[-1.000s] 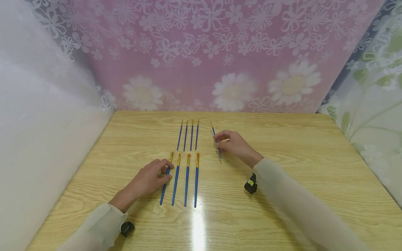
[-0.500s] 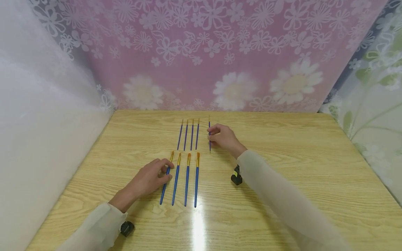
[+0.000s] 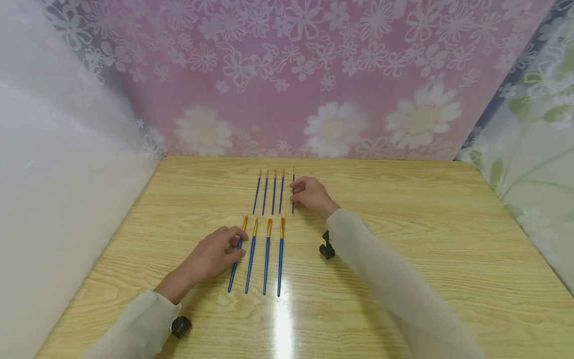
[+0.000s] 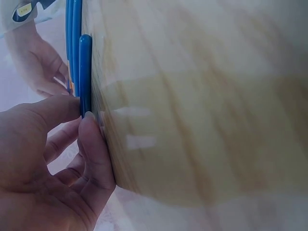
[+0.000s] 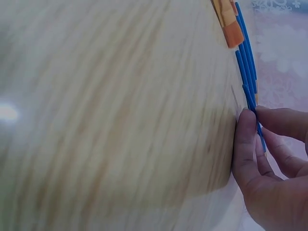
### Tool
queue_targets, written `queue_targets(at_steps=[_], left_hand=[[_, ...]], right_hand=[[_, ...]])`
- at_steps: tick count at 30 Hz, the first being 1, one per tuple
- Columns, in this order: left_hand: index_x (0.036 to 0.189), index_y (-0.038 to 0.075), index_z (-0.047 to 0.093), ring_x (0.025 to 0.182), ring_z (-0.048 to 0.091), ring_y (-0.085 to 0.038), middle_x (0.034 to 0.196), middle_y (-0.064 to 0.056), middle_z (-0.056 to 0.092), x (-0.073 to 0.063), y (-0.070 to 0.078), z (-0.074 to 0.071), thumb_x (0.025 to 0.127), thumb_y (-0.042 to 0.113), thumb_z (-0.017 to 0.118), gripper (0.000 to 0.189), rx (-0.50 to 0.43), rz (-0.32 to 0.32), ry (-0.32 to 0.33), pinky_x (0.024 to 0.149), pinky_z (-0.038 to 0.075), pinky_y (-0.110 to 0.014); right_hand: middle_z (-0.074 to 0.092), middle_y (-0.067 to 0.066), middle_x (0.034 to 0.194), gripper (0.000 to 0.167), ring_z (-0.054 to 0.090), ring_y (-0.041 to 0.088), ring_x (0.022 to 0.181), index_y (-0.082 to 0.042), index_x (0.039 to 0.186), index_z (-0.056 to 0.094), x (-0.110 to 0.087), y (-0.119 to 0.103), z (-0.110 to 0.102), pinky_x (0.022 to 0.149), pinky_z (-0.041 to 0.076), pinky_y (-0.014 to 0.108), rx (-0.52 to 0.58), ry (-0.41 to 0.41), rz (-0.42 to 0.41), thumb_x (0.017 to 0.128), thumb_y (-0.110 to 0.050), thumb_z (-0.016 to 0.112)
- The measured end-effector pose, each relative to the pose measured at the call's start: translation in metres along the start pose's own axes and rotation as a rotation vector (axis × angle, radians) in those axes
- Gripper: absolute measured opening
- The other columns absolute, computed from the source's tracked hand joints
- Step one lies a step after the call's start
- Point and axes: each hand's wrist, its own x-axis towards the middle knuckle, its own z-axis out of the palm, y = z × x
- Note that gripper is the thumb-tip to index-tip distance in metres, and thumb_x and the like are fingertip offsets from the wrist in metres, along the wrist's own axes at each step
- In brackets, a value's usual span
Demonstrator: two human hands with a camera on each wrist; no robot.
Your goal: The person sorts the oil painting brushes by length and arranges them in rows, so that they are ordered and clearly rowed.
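My right hand (image 3: 312, 193) pinches a thin blue paintbrush (image 3: 293, 209) between thumb and fingers, its narrow tip toward the back of the table. Just left of it, several matching thin paintbrushes (image 3: 274, 194) lie side by side in a row. In the right wrist view the thumb and fingertips (image 5: 247, 120) close on the slim handle, right at the tabletop. Nearer the front, my left hand (image 3: 214, 253) holds the leftmost thicker blue paintbrush (image 3: 233, 275), thumb and forefinger around its upper handle. Its lower handle (image 4: 85, 72) shows in the left wrist view.
More thick paintbrushes (image 3: 267, 264) with gold ferrules and orange-brown bristles lie right of my left hand. Everything rests on a wood-grain table (image 3: 403, 224). A pink floral cloth (image 3: 269, 99) hangs behind its far edge, and a white surface (image 3: 67, 149) rises on the left.
The right hand has moved left with its thin paintbrush, bringing it from a slant to nearly parallel beside the back row. The left hand has stayed in place.
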Motion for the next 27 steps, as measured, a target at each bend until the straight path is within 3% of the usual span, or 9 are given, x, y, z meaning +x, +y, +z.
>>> queue_targets(at_steps=[5, 10, 17, 23, 27], left_hand=[[0.131, 0.015, 0.069, 0.079, 0.051, -0.016, 0.109, -0.006, 0.067, -0.001, 0.001, -0.001, 0.104, 0.017, 0.075, 0.028, 0.002, 0.0, -0.001, 0.07, 0.044, -0.032], [0.132, 0.015, 0.069, 0.08, 0.051, -0.016, 0.11, -0.006, 0.067, -0.001, 0.003, -0.002, 0.105, 0.018, 0.074, 0.028, -0.006, 0.005, -0.006, 0.071, 0.045, -0.033], [0.132, 0.014, 0.069, 0.079, 0.051, -0.016, 0.109, -0.007, 0.067, 0.0, 0.003, -0.002, 0.104, 0.017, 0.074, 0.028, -0.002, -0.003, -0.009, 0.07, 0.044, -0.032], [0.132, 0.015, 0.069, 0.078, 0.05, -0.017, 0.109, -0.007, 0.066, 0.0, 0.002, -0.002, 0.104, 0.016, 0.074, 0.028, -0.007, -0.007, -0.011, 0.068, 0.043, -0.031], [0.131, 0.015, 0.069, 0.079, 0.05, -0.016, 0.109, -0.006, 0.066, 0.0, 0.001, -0.001, 0.104, 0.016, 0.074, 0.028, -0.006, -0.003, -0.006, 0.068, 0.043, -0.031]], right_hand=[[0.063, 0.015, 0.124, 0.037, 0.071, 0.023, 0.095, 0.001, 0.139, 0.065, 0.004, -0.004, 0.006, 0.088, 0.065, 0.034, -0.051, 0.016, -0.021, 0.102, 0.002, 0.071], [0.066, 0.015, 0.115, 0.036, 0.073, 0.023, 0.086, 0.001, 0.137, 0.067, 0.005, -0.011, 0.01, 0.084, 0.063, 0.035, -0.184, 0.036, -0.04, 0.101, 0.002, 0.071], [0.071, 0.02, 0.126, 0.036, 0.056, 0.023, 0.09, 0.002, 0.138, 0.069, 0.003, -0.017, 0.015, 0.084, 0.048, 0.038, -0.436, 0.03, -0.105, 0.102, 0.0, 0.067], [0.07, 0.02, 0.131, 0.034, 0.061, 0.028, 0.102, 0.002, 0.137, 0.069, 0.001, -0.018, 0.017, 0.091, 0.052, 0.043, -0.45, 0.037, -0.098, 0.103, 0.0, 0.067], [0.069, 0.02, 0.127, 0.033, 0.061, 0.029, 0.101, 0.001, 0.137, 0.069, 0.001, -0.017, 0.018, 0.089, 0.052, 0.043, -0.432, 0.044, -0.104, 0.104, -0.002, 0.067]])
